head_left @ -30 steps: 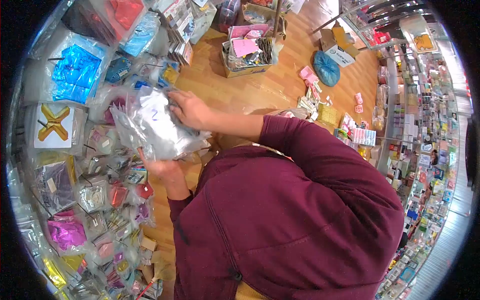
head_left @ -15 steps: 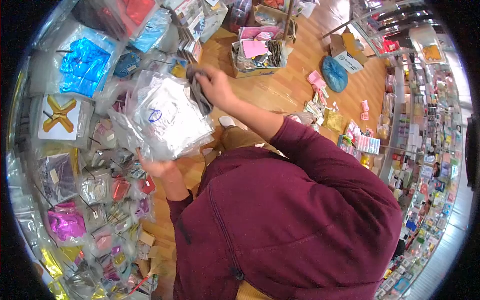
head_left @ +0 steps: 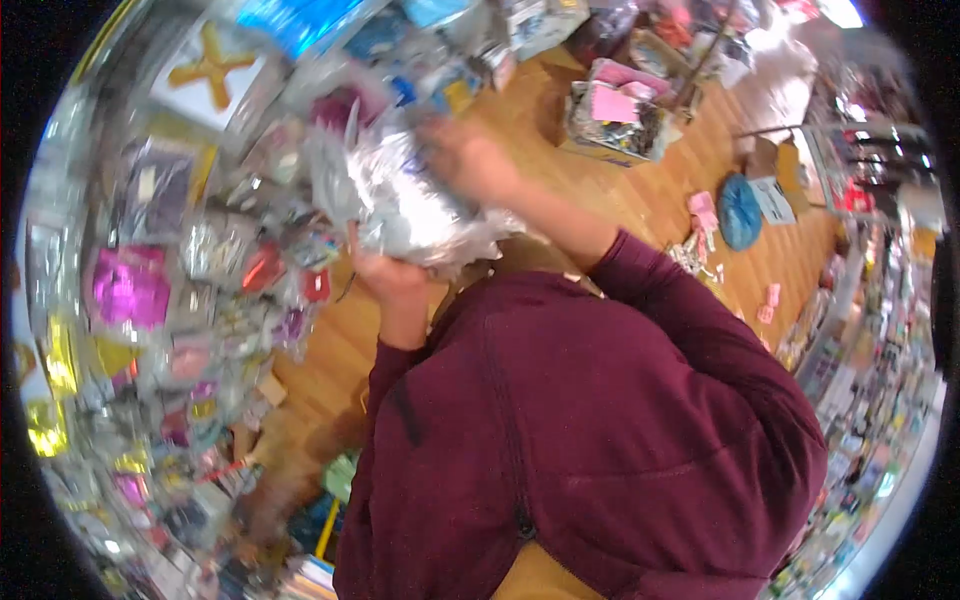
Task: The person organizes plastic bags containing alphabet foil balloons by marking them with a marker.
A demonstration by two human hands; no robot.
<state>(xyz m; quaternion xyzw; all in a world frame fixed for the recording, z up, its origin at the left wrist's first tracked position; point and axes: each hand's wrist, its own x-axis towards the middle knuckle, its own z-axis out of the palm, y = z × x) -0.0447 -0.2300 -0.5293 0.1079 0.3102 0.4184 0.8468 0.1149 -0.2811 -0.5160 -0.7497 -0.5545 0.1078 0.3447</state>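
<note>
A silver foil packet in clear plastic [head_left: 400,195] hangs in front of my chest, its surface crinkled and bright. My left hand [head_left: 388,277] grips its lower edge from below, fingers partly behind the plastic. Over the packet's upper right side is my right hand [head_left: 468,160], smeared by motion, with a dark grey cloth [head_left: 436,150] at its fingers. Beyond the packet hang other plastic-wrapped packets, one of them deep pink.
Wall display on the left holds a gold X balloon packet [head_left: 212,75] and a magenta packet [head_left: 131,287]. On the wooden floor are an open box of goods [head_left: 612,150] and a blue bag [head_left: 740,212]. Stocked shelves [head_left: 880,370] line the right.
The view has turned, so the wall and floor items have shifted. The packet looks more crumpled and tilted, and my right hand with the cloth has moved down over it.
</note>
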